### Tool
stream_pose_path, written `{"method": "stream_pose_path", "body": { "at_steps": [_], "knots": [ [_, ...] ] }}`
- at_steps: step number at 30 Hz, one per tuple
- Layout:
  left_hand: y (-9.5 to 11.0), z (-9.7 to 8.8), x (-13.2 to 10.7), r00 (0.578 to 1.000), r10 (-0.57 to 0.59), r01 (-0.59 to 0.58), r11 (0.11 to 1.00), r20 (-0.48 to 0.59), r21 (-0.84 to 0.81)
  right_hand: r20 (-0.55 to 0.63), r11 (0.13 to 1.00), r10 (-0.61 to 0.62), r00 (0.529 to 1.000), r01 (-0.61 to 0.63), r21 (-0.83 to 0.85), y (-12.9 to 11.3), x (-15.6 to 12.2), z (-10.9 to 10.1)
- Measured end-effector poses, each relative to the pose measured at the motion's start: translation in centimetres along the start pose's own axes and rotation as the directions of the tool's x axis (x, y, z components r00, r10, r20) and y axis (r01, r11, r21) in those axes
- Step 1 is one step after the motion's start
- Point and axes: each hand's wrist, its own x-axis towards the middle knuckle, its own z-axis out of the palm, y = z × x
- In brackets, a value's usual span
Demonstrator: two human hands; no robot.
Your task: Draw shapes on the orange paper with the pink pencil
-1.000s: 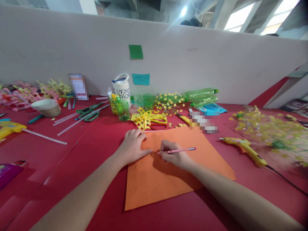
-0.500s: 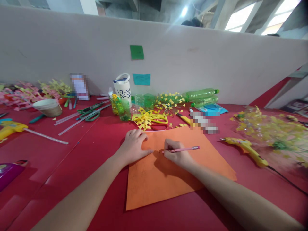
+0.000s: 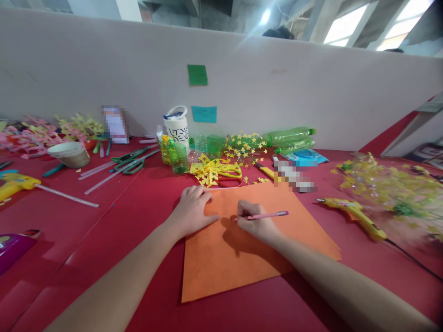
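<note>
A sheet of orange paper (image 3: 221, 272) lies on the red table in front of me, with faint marks on its left part. My left hand (image 3: 194, 212) rests on the paper's upper left edge, fingers spread and thumb stretched to the right. My right hand (image 3: 254, 221) is closed around a pink pencil (image 3: 273, 215). The pencil's tip is at the paper, just right of my left thumb, and its eraser end points right. Beyond the paper sit yellow-handled scissors (image 3: 230, 172) among yellow paper stars (image 3: 206, 171).
To the right lies a yellow glue gun (image 3: 360, 219) with a cord, beside a blurred bunch of yellow stars (image 3: 391, 184). Green bottles (image 3: 292, 138), a white tumbler (image 3: 176, 129) and green-handled scissors (image 3: 134, 167) stand or lie farther back. Another glue gun (image 3: 20, 184) is at left.
My right hand and the pencil have shifted very slightly to the right. My left hand stays in place on the paper.
</note>
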Motion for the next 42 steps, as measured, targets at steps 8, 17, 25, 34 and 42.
{"method": "stream_pose_path", "body": {
  "at_steps": [8,17,25,34,42],
  "knots": [
    [-0.1,0.1,0.0,1.0,-0.007,0.007,1.0,0.014,0.008,0.059,0.999,-0.046,0.997,0.045,0.012,-0.5,-0.4,0.1],
    [0.0,0.0,0.0,0.999,-0.019,0.019,1.0,0.028,0.016,0.138,0.997,-0.079,0.987,0.076,0.027,-0.5,-0.5,0.0],
    [0.0,0.0,0.0,0.999,-0.02,0.019,1.0,0.028,0.017,0.175,0.995,-0.096,0.98,0.09,0.04,-0.3,-0.6,0.1],
    [0.0,-0.1,0.0,1.0,0.021,-0.021,1.0,-0.011,0.001,0.194,0.993,-0.066,0.979,0.044,0.114,-0.7,-0.6,-0.2],
    [-1.0,0.6,0.2,0.997,0.043,-0.054,0.986,-0.07,-0.157,0.051,0.885,0.181,0.982,-0.185,0.428,-0.4,0.6,-1.4]
  ]
}}
